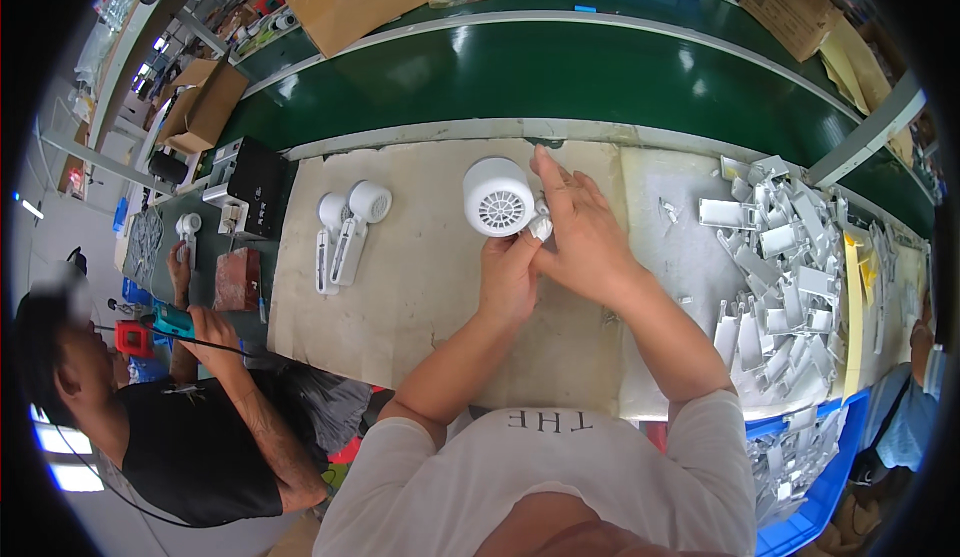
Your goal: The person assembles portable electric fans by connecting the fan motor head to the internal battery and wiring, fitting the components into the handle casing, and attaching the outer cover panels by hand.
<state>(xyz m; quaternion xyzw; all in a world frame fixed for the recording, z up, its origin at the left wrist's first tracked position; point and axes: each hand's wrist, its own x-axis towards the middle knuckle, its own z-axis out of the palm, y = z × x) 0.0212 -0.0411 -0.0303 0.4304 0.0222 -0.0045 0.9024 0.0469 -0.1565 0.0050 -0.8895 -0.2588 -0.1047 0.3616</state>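
White round plastic dryer housing (498, 197) with grilled face, frame centre; left hand (508, 275) and right hand (580, 232) fingers pinching it. Beige tabletop (420, 287), green conveyor belt (520, 77) above.

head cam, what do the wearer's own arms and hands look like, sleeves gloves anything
Both forearms are bare from the elbow down. The left hand and right hand wear no gloves, rings or watch that show. Short white sleeves of a T-shirt cover the upper arms, loose at the hem.
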